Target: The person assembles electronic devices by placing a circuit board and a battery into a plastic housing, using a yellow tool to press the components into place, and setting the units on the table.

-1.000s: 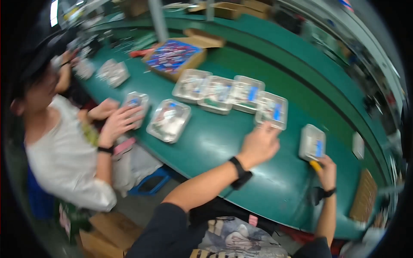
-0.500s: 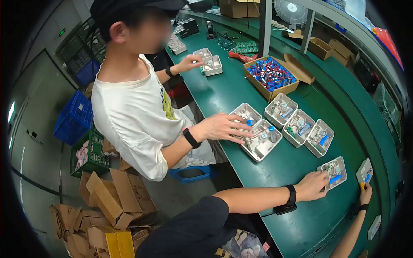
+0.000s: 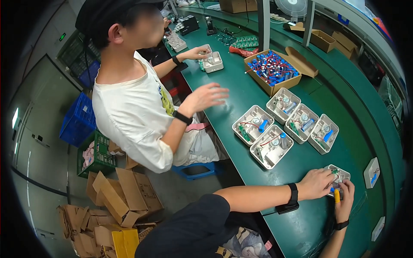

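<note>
A small white plastic casing (image 3: 344, 173) lies on the bench at the right, with wires, a green circuit board and a blue part inside. My left hand (image 3: 317, 184) grips its left side, fingers bent over the rim. From the lower right, my right hand (image 3: 344, 201) reaches to the same casing. Its fingers are curled together at the near right rim, and a yellow finger cot (image 3: 337, 196) covers one digit. What those fingers pinch is hidden. Just left and beyond, another open casing (image 3: 272, 148) holds wires, a board and a blue-topped part.
More filled casings (image 3: 302, 123) stand mid-bench, before a cardboard box (image 3: 274, 71) of blue wired batteries. Two casings (image 3: 371, 173) sit at the far right. A co-worker (image 3: 133, 103) sits at left, one hand (image 3: 208, 96) raised over the bench, the other at a casing (image 3: 213, 62).
My right hand has left the far-right casing and come left to the one my left hand is at. The co-worker's nearer hand has lifted off two casings and drawn back.
</note>
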The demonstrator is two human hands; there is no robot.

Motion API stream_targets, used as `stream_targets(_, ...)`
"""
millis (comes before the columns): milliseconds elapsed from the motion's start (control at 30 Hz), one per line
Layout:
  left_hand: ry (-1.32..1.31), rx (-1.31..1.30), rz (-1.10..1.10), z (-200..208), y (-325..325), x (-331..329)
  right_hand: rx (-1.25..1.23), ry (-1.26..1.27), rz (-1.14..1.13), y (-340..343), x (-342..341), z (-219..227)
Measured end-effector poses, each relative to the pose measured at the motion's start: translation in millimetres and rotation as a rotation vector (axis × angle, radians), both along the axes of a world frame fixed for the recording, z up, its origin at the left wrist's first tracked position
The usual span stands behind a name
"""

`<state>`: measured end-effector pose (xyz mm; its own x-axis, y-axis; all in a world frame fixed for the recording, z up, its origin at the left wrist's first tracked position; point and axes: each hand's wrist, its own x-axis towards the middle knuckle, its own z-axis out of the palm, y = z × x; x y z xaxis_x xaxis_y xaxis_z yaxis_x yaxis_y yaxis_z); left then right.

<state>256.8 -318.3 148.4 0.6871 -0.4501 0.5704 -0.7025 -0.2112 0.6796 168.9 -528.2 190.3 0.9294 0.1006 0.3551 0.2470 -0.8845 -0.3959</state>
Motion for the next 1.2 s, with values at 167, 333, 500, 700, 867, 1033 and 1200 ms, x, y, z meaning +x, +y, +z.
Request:
stream_targets(167,0.045,-0.009,0.027,4.6,1.7,-5.3,0.178,0.167,-0.029,16.9,-0.2,23.7)
stream_targets(333,0.027,0.012,0.014,-4.7,1.6,3.3,0.104,0.265,0.074,22.3,-3.1,39.6)
stream_targets(500,-0.008,0.0,-0.046,-7.8,1.8,0.0,0.068,0.21,0.008,32.1,-10.2,34.9)
stream_targets(700,-0.049,0.032,-0.06,-11.9,3.3,4.6,0.068,0.128,0.024,26.1,-1.8,18.8)
stream_targets(867,-0.079,0.026,-0.074,-9.8,7.7,7.6,-0.201,-0.038,0.067,30.4,-0.5,29.9)
stream_targets(1033,-0.129,-0.084,-0.049,5.3,4.1,5.0,0.017,0.144,0.013,12.7,-11.7,21.7)
stream_targets(1200,-0.079,-0.125,-0.003,1.9,-6.4,1.9,-0.02,0.271,0.023,7.0,-17.7,41.6)
